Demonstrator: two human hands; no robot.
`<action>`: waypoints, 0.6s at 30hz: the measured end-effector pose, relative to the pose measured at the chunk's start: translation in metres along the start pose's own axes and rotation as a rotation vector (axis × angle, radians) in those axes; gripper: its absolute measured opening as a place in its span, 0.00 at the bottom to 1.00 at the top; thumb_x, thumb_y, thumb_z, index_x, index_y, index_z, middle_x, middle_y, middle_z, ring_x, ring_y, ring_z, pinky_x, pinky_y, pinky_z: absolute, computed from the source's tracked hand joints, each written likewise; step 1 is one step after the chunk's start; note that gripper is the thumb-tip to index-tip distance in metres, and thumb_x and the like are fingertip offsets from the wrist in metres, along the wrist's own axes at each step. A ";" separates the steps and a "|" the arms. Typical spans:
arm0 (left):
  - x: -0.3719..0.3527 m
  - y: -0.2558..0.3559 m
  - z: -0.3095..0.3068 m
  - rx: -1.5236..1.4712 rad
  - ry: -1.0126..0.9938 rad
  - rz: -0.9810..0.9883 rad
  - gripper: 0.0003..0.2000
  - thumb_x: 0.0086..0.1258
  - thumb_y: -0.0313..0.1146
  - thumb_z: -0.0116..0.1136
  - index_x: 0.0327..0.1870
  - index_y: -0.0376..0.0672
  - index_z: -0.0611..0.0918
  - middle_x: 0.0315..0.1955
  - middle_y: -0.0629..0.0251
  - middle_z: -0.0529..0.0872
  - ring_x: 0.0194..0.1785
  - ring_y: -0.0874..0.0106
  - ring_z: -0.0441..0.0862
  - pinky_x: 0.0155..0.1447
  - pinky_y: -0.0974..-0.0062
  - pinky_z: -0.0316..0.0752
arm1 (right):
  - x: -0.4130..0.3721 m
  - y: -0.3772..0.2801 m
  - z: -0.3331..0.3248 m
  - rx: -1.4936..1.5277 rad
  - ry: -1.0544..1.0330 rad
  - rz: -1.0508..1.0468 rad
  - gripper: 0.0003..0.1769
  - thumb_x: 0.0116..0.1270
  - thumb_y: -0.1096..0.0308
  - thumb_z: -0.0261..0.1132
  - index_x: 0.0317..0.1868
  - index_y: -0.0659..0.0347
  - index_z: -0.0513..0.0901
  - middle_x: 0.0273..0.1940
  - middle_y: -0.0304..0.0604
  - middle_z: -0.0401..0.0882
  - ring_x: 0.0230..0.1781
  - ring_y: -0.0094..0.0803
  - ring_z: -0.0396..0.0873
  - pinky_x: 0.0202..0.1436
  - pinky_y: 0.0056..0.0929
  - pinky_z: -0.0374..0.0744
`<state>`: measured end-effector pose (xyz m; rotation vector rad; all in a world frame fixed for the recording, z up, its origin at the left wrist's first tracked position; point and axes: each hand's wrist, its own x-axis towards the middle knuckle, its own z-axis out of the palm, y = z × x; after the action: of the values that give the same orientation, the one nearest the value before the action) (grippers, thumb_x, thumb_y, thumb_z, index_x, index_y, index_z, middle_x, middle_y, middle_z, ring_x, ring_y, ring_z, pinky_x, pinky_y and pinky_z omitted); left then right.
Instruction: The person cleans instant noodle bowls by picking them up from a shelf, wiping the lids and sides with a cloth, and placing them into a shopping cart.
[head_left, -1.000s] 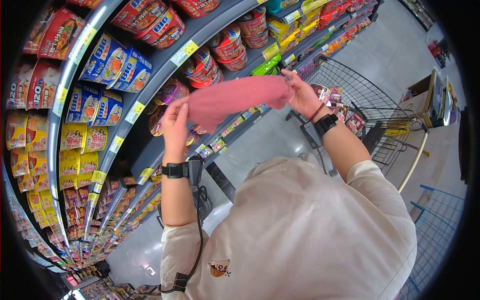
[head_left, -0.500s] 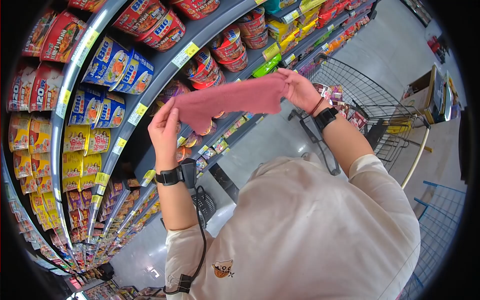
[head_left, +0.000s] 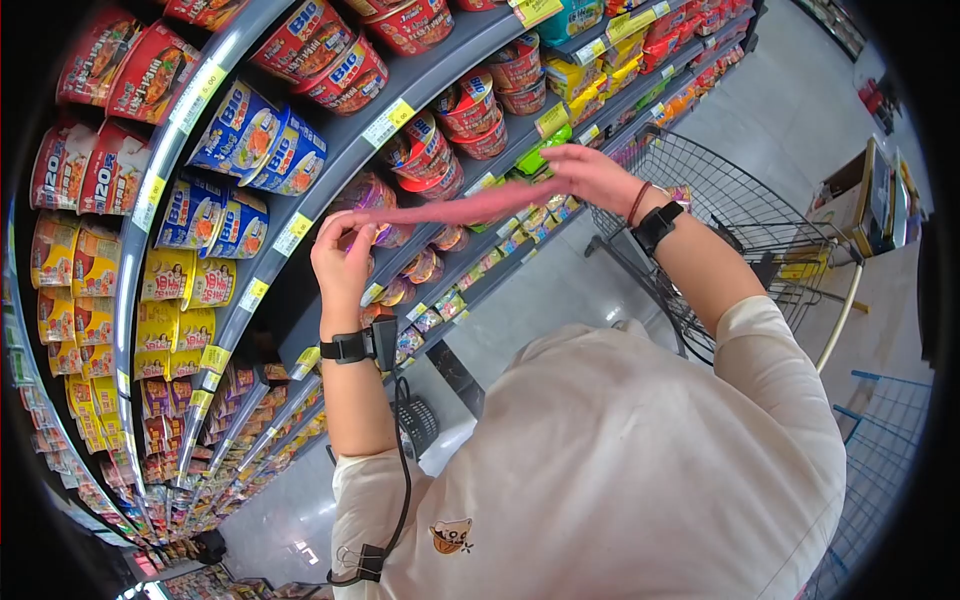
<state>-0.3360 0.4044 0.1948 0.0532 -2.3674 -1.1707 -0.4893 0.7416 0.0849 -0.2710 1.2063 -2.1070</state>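
At the far left of the frame, curved grey shelves carry yellow noodle packets, blue bowls marked BIG and, higher up, red bowls, with yellow price tags along the shelf edges. Left of centre, the left hand is raised in front of the shelves. Its fingertips are pinched together on the left end of a pink cloth, and the rest of the hand is loosely curled. A black wrist strap with a small device sits below it, and a cable runs down from there to the cream top that fills the lower middle of the frame. The cloth is pulled out flat between the two hands. It shows nearly edge-on as a thin band rising from centre-left to upper centre, held in the air just in front of the shelf fronts. The right hand, in the upper centre, has its fingers closed over the cloth's right end with the palm turned down; the thumb is hidden. A red band and a black watch circle that wrist. Right of the forearm stands a wire shopping cart, and a cardboard box sits near the right edge.
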 end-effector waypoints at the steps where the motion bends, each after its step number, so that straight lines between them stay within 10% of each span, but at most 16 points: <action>1: 0.002 0.003 0.000 -0.059 -0.014 0.022 0.04 0.62 0.21 0.61 0.36 0.32 0.80 0.40 0.62 0.80 0.40 0.76 0.80 0.46 0.79 0.76 | -0.002 0.004 0.003 0.000 -0.002 0.002 0.23 0.65 0.71 0.61 0.61 0.64 0.71 0.44 0.45 0.79 0.44 0.32 0.80 0.49 0.29 0.78; 6: 0.008 0.011 -0.004 -0.083 -0.065 0.013 0.03 0.69 0.23 0.54 0.41 0.37 0.76 0.40 0.66 0.79 0.45 0.77 0.78 0.52 0.78 0.73 | -0.006 0.014 0.027 -1.119 -0.105 -0.282 0.15 0.58 0.70 0.72 0.43 0.67 0.80 0.42 0.38 0.78 0.39 0.25 0.77 0.43 0.24 0.77; 9: 0.007 0.002 -0.001 -0.439 0.010 -0.232 0.04 0.72 0.32 0.51 0.42 0.44 0.73 0.29 0.75 0.74 0.29 0.85 0.69 0.31 0.84 0.65 | -0.005 0.008 0.032 -0.919 -0.103 -0.395 0.12 0.61 0.66 0.69 0.36 0.67 0.81 0.35 0.38 0.78 0.37 0.22 0.76 0.40 0.24 0.75; 14: -0.030 -0.053 0.049 -0.393 -0.070 -0.697 0.05 0.73 0.37 0.50 0.43 0.48 0.72 0.26 0.76 0.74 0.27 0.83 0.70 0.28 0.82 0.66 | 0.009 0.005 0.011 -0.499 0.068 0.071 0.13 0.64 0.61 0.65 0.39 0.64 0.82 0.37 0.39 0.83 0.37 0.21 0.79 0.40 0.25 0.76; 18: -0.064 -0.058 0.090 -0.607 -0.144 -0.921 0.09 0.75 0.38 0.46 0.47 0.45 0.74 0.37 0.66 0.80 0.39 0.73 0.79 0.42 0.70 0.77 | 0.019 0.015 0.020 -0.775 0.366 -0.059 0.14 0.61 0.61 0.63 0.40 0.63 0.82 0.38 0.45 0.84 0.38 0.31 0.82 0.42 0.30 0.79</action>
<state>-0.3304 0.4501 0.0782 0.9478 -1.9950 -2.3221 -0.4866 0.7102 0.0806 -0.2643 2.2319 -1.6823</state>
